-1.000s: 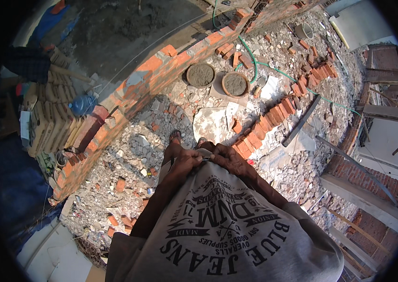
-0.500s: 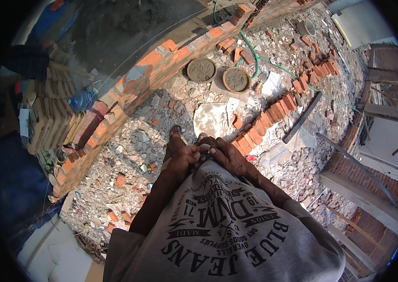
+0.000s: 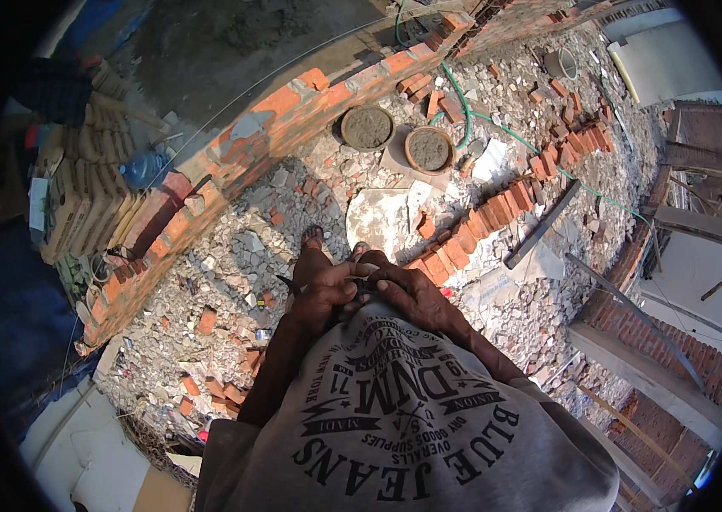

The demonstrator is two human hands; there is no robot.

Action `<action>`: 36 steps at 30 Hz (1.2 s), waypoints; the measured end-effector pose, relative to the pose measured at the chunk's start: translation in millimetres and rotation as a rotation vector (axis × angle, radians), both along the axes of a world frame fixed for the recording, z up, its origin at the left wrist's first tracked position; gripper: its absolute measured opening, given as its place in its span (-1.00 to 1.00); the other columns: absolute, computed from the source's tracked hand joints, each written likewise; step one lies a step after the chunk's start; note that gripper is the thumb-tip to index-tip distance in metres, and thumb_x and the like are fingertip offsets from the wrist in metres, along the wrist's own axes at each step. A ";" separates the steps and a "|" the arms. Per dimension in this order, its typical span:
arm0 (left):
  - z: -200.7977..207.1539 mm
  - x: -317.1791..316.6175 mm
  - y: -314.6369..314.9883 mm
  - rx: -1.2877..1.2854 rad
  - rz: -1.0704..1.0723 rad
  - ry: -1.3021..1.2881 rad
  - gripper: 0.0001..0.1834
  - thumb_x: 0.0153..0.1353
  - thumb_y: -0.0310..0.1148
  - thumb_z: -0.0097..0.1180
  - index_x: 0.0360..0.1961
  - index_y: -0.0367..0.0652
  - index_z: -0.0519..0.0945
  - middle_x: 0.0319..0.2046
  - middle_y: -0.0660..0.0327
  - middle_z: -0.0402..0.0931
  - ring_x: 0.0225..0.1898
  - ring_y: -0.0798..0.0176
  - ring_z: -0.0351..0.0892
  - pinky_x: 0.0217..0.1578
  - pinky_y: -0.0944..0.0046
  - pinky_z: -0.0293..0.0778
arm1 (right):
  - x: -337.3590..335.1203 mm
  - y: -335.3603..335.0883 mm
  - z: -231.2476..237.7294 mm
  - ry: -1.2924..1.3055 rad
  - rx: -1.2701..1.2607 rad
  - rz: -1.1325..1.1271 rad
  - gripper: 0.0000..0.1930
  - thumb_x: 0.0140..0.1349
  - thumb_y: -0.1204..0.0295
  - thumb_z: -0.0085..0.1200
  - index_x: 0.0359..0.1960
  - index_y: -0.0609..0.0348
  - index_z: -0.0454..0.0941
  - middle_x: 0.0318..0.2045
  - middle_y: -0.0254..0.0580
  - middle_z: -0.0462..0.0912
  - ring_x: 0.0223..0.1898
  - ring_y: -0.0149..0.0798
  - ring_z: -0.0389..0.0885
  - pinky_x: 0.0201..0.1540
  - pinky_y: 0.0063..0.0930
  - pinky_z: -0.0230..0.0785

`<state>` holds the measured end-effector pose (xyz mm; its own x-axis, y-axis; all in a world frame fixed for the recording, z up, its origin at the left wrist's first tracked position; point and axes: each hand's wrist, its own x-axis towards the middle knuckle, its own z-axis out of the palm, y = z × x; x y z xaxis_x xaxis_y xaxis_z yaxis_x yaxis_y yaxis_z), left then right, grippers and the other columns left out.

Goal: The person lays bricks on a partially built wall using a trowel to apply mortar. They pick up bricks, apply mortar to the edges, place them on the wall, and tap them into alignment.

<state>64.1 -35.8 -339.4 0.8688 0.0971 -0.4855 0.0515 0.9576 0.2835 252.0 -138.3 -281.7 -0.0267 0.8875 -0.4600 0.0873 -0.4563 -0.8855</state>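
Both hands are together at my waist, by the hem of the grey printed shirt. My left hand is closed, and a dark strap-like strip sticks out on its left side. My right hand presses against it with bent fingers, closed on something small that I cannot make out. The fingertips of the two hands nearly meet, and shadow hides what lies between them. Beneath the hands, my sandalled feet stand on the rubble.
Two round pans of wet mortar stand ahead beside a low brick wall. A row of stacked bricks runs off to the right, with a dark bar alongside. A green hose crosses the broken rubble. Stacked sacks lie beyond the wall.
The dark strip now shows left of my left hand. Both hands have shifted slightly down toward the shirt and stay together. The view has tilted a little.
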 end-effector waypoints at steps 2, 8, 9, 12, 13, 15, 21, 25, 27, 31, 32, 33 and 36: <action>-1.8 -0.8 -0.5 -0.046 0.007 -0.025 -0.59 0.29 -0.38 -0.02 0.13 -0.30 0.32 -0.42 0.22 0.44 -0.57 0.47 0.31 -0.60 0.49 0.25 | -0.9 0.5 2.1 0.039 -0.011 -0.014 -0.69 0.41 0.33 -0.13 -0.10 0.37 0.50 -0.14 0.05 0.51 -0.06 -0.06 0.52 0.03 -0.28 0.33; -1.4 -4.0 -1.3 -0.079 0.019 -0.100 -0.57 0.29 -0.33 0.04 0.13 -0.29 0.34 -0.40 0.22 0.45 -0.58 0.48 0.30 -0.61 0.51 0.24 | -2.7 -3.3 7.2 0.142 -0.043 -0.111 -0.70 0.41 0.34 -0.15 -0.09 0.37 0.50 -0.14 0.03 0.51 -0.07 -0.09 0.53 0.03 -0.30 0.33; -0.8 -4.7 -0.9 -0.055 0.004 -0.085 -0.57 0.29 -0.32 0.04 0.13 -0.29 0.34 -0.41 0.22 0.45 -0.58 0.48 0.30 -0.61 0.51 0.24 | -3.1 -4.1 7.3 0.152 -0.046 -0.124 -0.70 0.41 0.34 -0.15 -0.09 0.36 0.50 -0.14 0.03 0.51 -0.07 -0.10 0.53 0.02 -0.30 0.33; 0.6 -5.6 -1.3 -0.008 -0.022 -0.115 -0.56 0.28 -0.33 0.06 0.12 -0.28 0.35 -0.41 0.24 0.45 -0.59 0.49 0.30 -0.61 0.51 0.24 | -5.4 -5.3 3.6 0.097 0.003 -0.128 -0.70 0.41 0.35 -0.16 -0.10 0.36 0.49 -0.15 0.03 0.51 -0.09 -0.09 0.53 0.02 -0.29 0.33; 0.9 -5.2 -1.5 0.005 -0.025 -0.137 -0.57 0.28 -0.33 0.06 0.12 -0.28 0.35 -0.41 0.25 0.45 -0.60 0.49 0.30 -0.62 0.51 0.24 | -6.3 -5.7 1.9 0.060 0.033 -0.120 -0.71 0.41 0.36 -0.17 -0.11 0.37 0.49 -0.15 0.04 0.50 -0.09 -0.06 0.53 0.01 -0.28 0.33; 1.8 -4.7 -3.4 0.038 -0.036 -0.073 -0.56 0.27 -0.33 0.07 0.12 -0.28 0.35 -0.44 0.28 0.44 -0.61 0.50 0.29 -0.62 0.51 0.24 | -8.7 -5.7 -2.8 -0.011 0.091 -0.106 -0.73 0.41 0.37 -0.18 -0.13 0.37 0.47 -0.17 0.06 0.48 -0.11 -0.02 0.53 -0.01 -0.25 0.34; 4.7 -3.8 -8.1 0.174 -0.058 -0.029 -0.55 0.25 -0.30 0.10 0.10 -0.28 0.33 -0.52 0.33 0.38 -0.66 0.51 0.26 -0.63 0.53 0.19 | -13.4 -9.0 -13.9 -0.135 0.262 -0.088 -0.76 0.41 0.41 -0.22 -0.16 0.37 0.44 -0.21 0.07 0.45 -0.13 0.07 0.50 -0.03 -0.21 0.32; 6.7 -6.3 -9.9 0.298 -0.069 -0.025 -0.58 0.29 -0.29 0.05 0.09 -0.28 0.32 -0.50 0.32 0.37 -0.62 0.50 0.27 -0.59 0.50 0.20 | -17.1 -9.7 -21.9 -0.203 0.299 -0.061 -0.78 0.40 0.42 -0.21 -0.16 0.35 0.42 -0.23 0.09 0.45 -0.12 0.08 0.47 -0.03 -0.17 0.30; 7.0 -7.7 -10.8 0.289 -0.070 0.022 -0.57 0.30 -0.29 0.03 0.10 -0.29 0.30 -0.49 0.31 0.38 -0.59 0.49 0.29 -0.55 0.48 0.23 | -19.5 -8.5 -26.2 -0.246 0.329 -0.038 -0.79 0.39 0.43 -0.20 -0.17 0.33 0.42 -0.25 0.09 0.45 -0.12 0.09 0.45 -0.03 -0.14 0.29; 5.6 -7.8 -12.9 0.341 -0.120 0.162 -0.59 0.25 -0.38 0.02 0.07 -0.29 0.27 -0.44 0.28 0.39 -0.52 0.49 0.31 -0.49 0.46 0.26 | -22.2 -6.8 -28.4 -0.270 0.388 -0.046 -0.79 0.41 0.40 -0.22 -0.14 0.31 0.39 -0.26 0.10 0.46 -0.15 0.09 0.46 -0.07 -0.14 0.31; 5.1 -7.2 -14.5 0.388 -0.134 0.103 -0.59 0.22 -0.41 0.02 0.06 -0.28 0.26 -0.42 0.27 0.40 -0.51 0.48 0.31 -0.49 0.46 0.26 | -22.4 -6.5 -27.9 -0.266 0.399 -0.055 -0.78 0.42 0.38 -0.23 -0.13 0.30 0.38 -0.26 0.10 0.46 -0.17 0.09 0.47 -0.09 -0.14 0.32; 4.6 -6.4 -16.7 0.423 -0.155 0.078 -0.59 0.18 -0.43 0.02 0.04 -0.27 0.26 -0.39 0.25 0.40 -0.50 0.48 0.31 -0.49 0.46 0.26 | -21.9 -6.8 -26.2 -0.212 0.276 -0.083 -0.76 0.43 0.36 -0.25 -0.12 0.30 0.37 -0.27 0.10 0.47 -0.19 0.10 0.49 -0.12 -0.15 0.34; 1.9 -4.0 -24.3 0.453 -0.123 -0.031 -0.57 0.09 -0.49 0.02 0.01 -0.24 0.23 -0.31 0.21 0.40 -0.48 0.46 0.33 -0.48 0.45 0.27 | -21.0 -6.5 -22.6 -0.138 0.186 -0.150 -0.69 0.48 0.25 -0.32 -0.11 0.28 0.36 -0.30 0.12 0.51 -0.31 0.12 0.55 -0.25 -0.18 0.38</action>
